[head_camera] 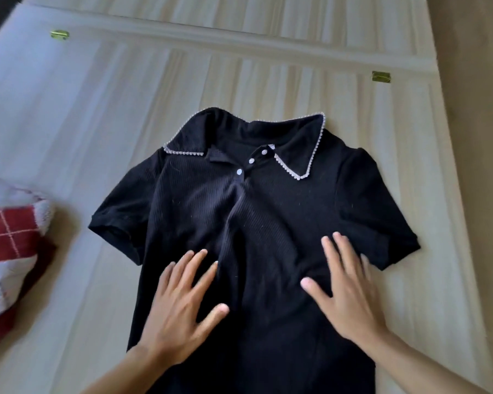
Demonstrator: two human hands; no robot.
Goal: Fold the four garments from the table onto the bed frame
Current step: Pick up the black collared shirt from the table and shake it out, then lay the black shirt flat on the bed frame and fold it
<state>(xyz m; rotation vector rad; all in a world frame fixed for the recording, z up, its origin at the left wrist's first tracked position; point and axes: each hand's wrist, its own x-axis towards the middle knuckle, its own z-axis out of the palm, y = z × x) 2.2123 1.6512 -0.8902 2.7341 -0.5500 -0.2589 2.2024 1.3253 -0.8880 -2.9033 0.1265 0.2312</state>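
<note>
Pale wooden bed frame (268, 69) bears a black shirt (268, 211) (pearl-trimmed collar); left hand (180, 302) and right hand (345, 291) press it, fingers flat.

Head view — close, looking steeply down, facing forward

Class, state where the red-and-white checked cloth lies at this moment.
In the head view, the checked cloth lies at the left edge on the wooden surface, apart from the black shirt, left of its sleeve.
</note>
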